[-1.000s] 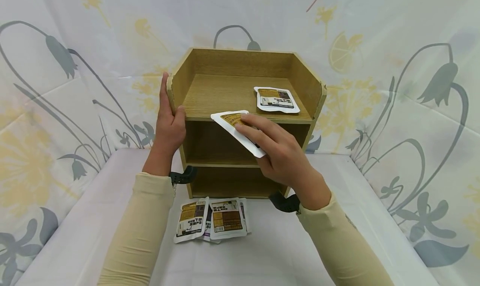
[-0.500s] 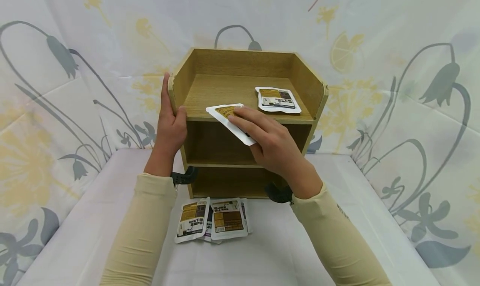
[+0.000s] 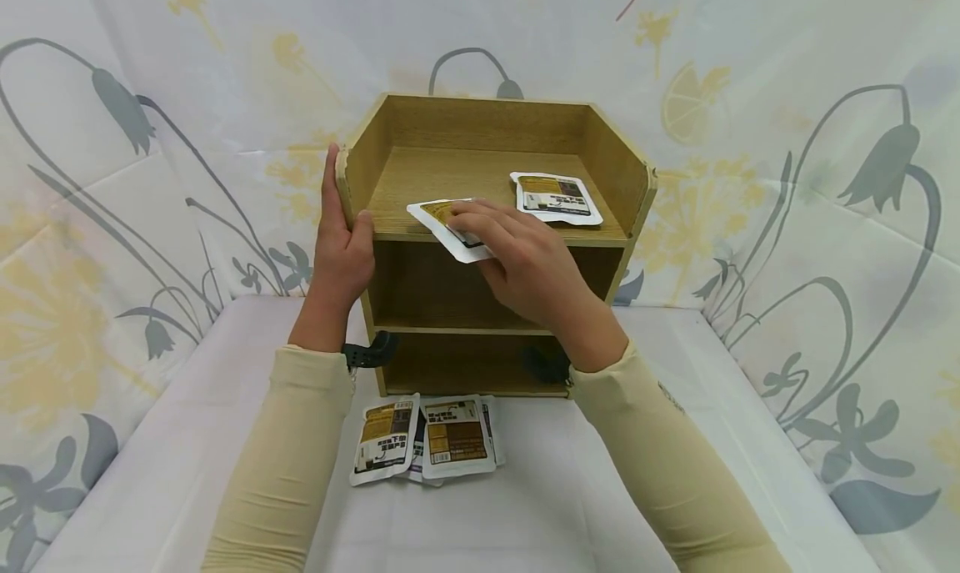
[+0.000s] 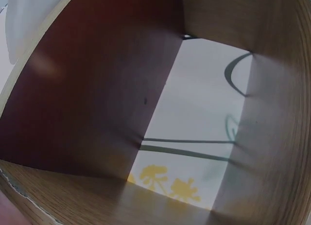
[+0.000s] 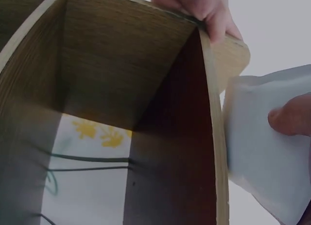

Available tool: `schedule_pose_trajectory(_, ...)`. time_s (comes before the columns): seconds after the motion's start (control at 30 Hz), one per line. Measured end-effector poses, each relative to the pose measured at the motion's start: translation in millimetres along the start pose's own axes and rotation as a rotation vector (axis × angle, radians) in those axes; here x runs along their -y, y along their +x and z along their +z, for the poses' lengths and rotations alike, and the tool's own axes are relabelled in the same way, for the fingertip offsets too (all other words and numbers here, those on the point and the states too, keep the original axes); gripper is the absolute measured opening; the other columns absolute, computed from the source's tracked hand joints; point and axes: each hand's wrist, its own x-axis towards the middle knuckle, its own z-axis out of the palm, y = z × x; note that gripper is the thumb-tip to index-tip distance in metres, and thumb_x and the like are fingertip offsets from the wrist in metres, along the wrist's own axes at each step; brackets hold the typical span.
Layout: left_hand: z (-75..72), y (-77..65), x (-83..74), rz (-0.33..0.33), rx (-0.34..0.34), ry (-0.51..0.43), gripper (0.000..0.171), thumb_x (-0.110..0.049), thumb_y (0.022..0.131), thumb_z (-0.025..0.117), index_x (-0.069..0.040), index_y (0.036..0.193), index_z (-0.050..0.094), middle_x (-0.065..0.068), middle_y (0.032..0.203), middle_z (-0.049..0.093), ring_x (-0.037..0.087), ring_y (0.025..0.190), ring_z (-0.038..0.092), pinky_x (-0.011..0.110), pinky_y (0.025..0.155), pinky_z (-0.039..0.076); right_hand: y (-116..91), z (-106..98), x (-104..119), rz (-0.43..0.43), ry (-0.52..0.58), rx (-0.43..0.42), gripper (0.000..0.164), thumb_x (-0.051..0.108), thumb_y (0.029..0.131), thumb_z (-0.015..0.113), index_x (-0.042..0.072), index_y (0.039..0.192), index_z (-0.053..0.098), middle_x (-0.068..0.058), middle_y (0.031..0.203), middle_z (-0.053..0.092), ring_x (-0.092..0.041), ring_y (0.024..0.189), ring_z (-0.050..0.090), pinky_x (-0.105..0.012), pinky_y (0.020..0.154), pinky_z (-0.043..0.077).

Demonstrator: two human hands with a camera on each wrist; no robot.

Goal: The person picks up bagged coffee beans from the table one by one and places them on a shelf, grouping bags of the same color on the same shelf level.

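Observation:
A small wooden shelf [image 3: 480,181] stands at the back of the table in the head view. My left hand [image 3: 341,252] grips its left side panel, with the thumb at the front edge of the top board. In my right hand [image 3: 528,260] is a white and brown pouch [image 3: 442,223], pinched with the thumb under its plain white back [image 5: 265,142] and the fingers over its printed face. It overlaps the front edge of the top board. To its right, another printed pouch [image 3: 558,199] lies flat on that board.
Several overlapping pouches [image 3: 457,439] lie on the white tabletop [image 3: 540,506] before the shelf. Below the top board, the shelf has a middle compartment [image 3: 435,294] and a lower compartment [image 3: 450,364]. A floral cloth [image 3: 787,248] hangs behind and at the sides.
My right hand has moved left and farther back with its pouch, toward the front edge of the top board. My left hand has kept its hold on the shelf.

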Motion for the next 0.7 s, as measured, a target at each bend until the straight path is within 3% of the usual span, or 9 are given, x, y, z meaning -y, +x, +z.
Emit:
schedule_pose_trajectory(0.17,-0.3,-0.5,0.4,-0.005,0.001,-0.001,0.072,-0.003,0.097,0.034,-0.026,0.157,0.004,0.001,0.162,0.014,0.019,0.139,0.034,0.038,0.112,0.029,5.7,3.6,-0.9,0.025,-0.008,0.029,0.037,0.003,0.088,0.064,0.009,0.125,0.062,-0.007,0.131,0.063,-0.024,0.124,0.057,-0.039,0.102,0.045)
schedule_pose_trajectory(0.7,0.1,-0.5,0.6,0.004,-0.005,-0.010,0.072,-0.003,0.096,0.035,-0.025,0.157,0.006,0.004,0.160,0.019,0.019,0.138,0.035,0.037,0.112,0.029,26.2,15.5,-8.7,0.188,-0.045,0.238,0.042,0.024,0.092,0.060,0.012,0.132,0.061,-0.008,0.137,0.057,-0.025,0.130,0.051,-0.041,0.106,0.041)
